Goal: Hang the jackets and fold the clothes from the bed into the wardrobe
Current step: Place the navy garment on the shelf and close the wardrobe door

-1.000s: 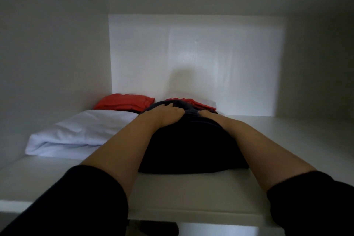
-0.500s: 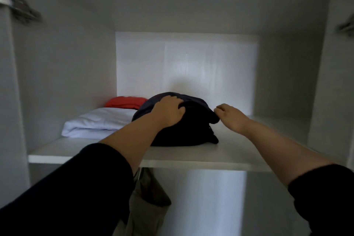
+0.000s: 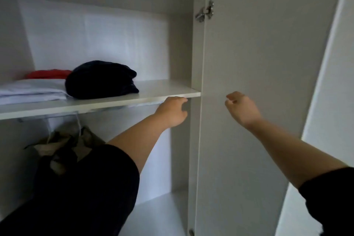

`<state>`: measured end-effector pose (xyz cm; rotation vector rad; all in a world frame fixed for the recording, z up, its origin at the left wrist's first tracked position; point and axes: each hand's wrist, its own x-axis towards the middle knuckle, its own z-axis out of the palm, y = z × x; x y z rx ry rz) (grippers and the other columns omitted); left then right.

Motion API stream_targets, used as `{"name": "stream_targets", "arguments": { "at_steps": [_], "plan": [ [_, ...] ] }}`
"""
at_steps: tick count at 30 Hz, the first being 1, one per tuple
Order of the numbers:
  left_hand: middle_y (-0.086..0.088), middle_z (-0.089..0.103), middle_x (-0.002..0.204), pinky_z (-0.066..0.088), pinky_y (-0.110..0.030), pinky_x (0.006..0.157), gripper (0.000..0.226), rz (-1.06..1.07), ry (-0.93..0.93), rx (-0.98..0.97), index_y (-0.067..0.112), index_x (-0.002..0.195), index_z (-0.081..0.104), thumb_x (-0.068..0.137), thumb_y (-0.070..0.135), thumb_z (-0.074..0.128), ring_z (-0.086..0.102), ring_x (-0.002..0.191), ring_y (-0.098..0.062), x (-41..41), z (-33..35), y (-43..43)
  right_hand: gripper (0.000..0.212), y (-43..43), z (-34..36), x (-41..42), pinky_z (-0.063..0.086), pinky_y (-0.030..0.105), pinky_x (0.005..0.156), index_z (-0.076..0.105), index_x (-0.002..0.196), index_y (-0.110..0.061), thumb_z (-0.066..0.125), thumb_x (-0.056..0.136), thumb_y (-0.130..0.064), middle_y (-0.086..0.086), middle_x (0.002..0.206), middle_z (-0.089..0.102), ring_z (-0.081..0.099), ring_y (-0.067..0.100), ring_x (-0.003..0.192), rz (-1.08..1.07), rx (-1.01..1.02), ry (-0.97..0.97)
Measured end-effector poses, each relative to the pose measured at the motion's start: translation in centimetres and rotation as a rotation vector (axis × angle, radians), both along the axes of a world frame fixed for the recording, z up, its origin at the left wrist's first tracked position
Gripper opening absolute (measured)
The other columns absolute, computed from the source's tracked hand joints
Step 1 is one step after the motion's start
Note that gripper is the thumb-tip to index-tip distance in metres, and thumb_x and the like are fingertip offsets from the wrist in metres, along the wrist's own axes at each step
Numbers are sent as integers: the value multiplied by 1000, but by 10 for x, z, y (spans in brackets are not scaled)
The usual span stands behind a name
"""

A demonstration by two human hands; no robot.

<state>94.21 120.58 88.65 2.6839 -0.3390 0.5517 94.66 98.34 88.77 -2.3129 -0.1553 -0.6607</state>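
A folded dark garment lies on the white wardrobe shelf, beside a folded white cloth and a red garment behind it. Below the shelf, an olive jacket hangs on a hanger. My left hand hovers just under the shelf's front edge, fingers loosely curled and holding nothing. My right hand is raised in front of the open wardrobe door, fingers loosely curled, empty.
The open door stands on its hinge at the right of the compartment. The wardrobe floor shows white below. A pale wall lies beyond the door's right edge.
Both hands have let go of the dark garment and pulled back off the shelf to the right. My view has drawn back and swung right, bringing the door into sight.
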Motion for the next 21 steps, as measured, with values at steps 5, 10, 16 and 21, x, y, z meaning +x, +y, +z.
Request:
{"name": "stream_targets", "arguments": {
  "at_steps": [5, 10, 16, 21],
  "plan": [
    [-8, 42, 147, 32, -26, 106, 53, -185, 82, -47, 16, 143, 40, 92, 18, 53, 41, 134, -23, -40, -21, -112, 23, -111, -25, -90, 46, 31, 90, 69, 99, -10, 51, 85, -4, 11, 101, 70, 65, 28, 98, -80, 129, 42],
    [-7, 36, 151, 44, -24, 84, 68, -329, 227, -51, 24, 151, 22, 91, 17, 53, 57, 115, -27, -71, -45, -189, 29, -180, -34, -132, 51, 33, 74, 63, 92, -12, 39, 86, 3, 13, 96, 69, 65, 21, 85, -142, 394, 65],
    [-7, 27, 156, 37, -25, 100, 86, -337, 385, -84, 23, 153, 3, 90, 23, 62, 40, 134, -25, -87, -79, -225, 40, -186, -34, -118, 25, 41, 106, 58, 115, -19, 25, 104, -38, -2, 121, 61, 54, 13, 115, 266, 799, 370],
    [-4, 26, 156, 31, -31, 109, 97, -231, 475, -244, 19, 153, 5, 83, 41, 70, 32, 139, -24, -92, -108, -236, 46, -181, -39, -107, 31, 37, 106, 67, 94, -13, 27, 104, -34, 0, 92, 73, 65, 13, 94, 317, 873, 322]
  ]
}}
